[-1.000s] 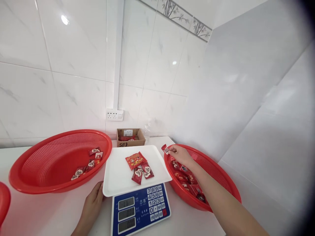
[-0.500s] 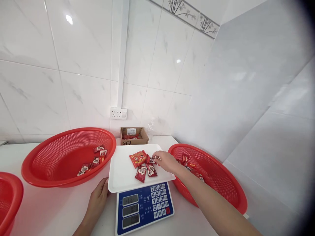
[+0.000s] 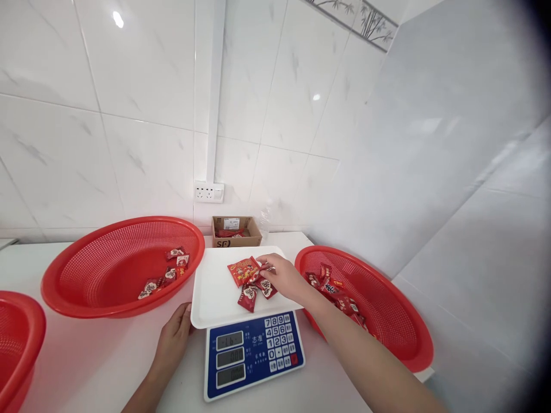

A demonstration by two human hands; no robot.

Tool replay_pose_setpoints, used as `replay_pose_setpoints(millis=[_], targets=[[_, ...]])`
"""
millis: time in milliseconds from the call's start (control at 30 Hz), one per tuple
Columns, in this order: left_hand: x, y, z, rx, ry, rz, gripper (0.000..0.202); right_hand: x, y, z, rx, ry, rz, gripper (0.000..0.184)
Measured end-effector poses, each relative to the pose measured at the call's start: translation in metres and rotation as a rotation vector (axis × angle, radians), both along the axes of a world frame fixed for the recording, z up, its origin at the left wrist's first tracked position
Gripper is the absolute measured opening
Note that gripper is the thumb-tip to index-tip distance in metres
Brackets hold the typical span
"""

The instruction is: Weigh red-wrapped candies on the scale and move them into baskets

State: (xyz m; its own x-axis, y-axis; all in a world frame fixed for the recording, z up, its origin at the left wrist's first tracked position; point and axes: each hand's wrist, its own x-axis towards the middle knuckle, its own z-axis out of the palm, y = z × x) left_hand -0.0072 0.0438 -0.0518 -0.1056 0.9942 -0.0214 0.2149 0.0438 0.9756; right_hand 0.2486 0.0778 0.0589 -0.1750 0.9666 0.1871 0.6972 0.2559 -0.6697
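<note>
My right hand (image 3: 284, 277) reaches over the white scale tray (image 3: 215, 287), its fingers pinched on a small red packet among the red snack packets (image 3: 249, 282) lying there. The blue electronic scale (image 3: 253, 354) sits under the tray with its keypad facing me. My left hand (image 3: 174, 338) rests on the table, fingers curled against the tray's front left corner. A red mesh basket on the right (image 3: 387, 321) holds several red packets (image 3: 331, 287). A larger red basket on the left (image 3: 120, 264) holds a few packets (image 3: 166, 274).
A small cardboard box (image 3: 236, 230) stands against the tiled wall behind the tray, under a wall socket (image 3: 209, 192). Part of a third red basket (image 3: 17, 338) shows at the far left edge. The white table ends just right of the right basket.
My right hand carried a red packet from the right basket over to the tray and now lowers it among the packets there. My left hand stayed at the tray corner.
</note>
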Motion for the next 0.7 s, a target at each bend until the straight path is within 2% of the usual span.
replay_pose_setpoints(millis=[233, 533, 700], targets=[[0.001, 0.000, 0.002, 0.004, 0.001, 0.009, 0.050, -0.005, -0.005, -0.012, 0.046, -0.189, 0.065, 0.023], [0.003, 0.000, 0.005, 0.017, -0.024, 0.004, 0.047, -0.002, 0.008, -0.002, 0.076, -0.309, -0.041, 0.030], [0.004, -0.001, 0.008, 0.011, -0.017, 0.007, 0.046, -0.006, 0.016, -0.005, 0.089, -0.348, -0.010, 0.031]])
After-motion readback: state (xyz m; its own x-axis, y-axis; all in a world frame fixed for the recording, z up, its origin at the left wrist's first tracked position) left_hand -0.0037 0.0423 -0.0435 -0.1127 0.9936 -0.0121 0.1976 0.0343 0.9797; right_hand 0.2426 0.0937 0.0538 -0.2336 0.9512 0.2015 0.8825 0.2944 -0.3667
